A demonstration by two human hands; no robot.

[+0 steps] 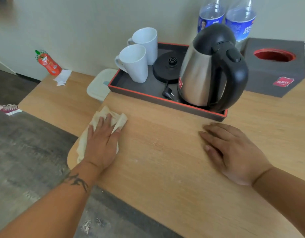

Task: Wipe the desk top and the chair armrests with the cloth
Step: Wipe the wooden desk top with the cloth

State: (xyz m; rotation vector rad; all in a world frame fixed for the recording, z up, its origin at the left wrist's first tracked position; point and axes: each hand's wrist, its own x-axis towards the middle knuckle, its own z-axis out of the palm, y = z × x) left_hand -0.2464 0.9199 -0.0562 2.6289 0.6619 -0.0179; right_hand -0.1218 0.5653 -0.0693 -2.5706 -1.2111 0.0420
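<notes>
A: Where's the cloth (pixel 103 129)?
B: Flat on the desk top (pixel 165 169) near its left edge, about nine o'clock from the right hand (pixel 234 152)
A: And the left hand (pixel 101 145)?
B: Palm down on it, fingers spread, pressing rather than gripping
A: The right?
B: Open, flat on bare wood, six o'clock from the kettle (pixel 210 69), holding nothing
</notes>
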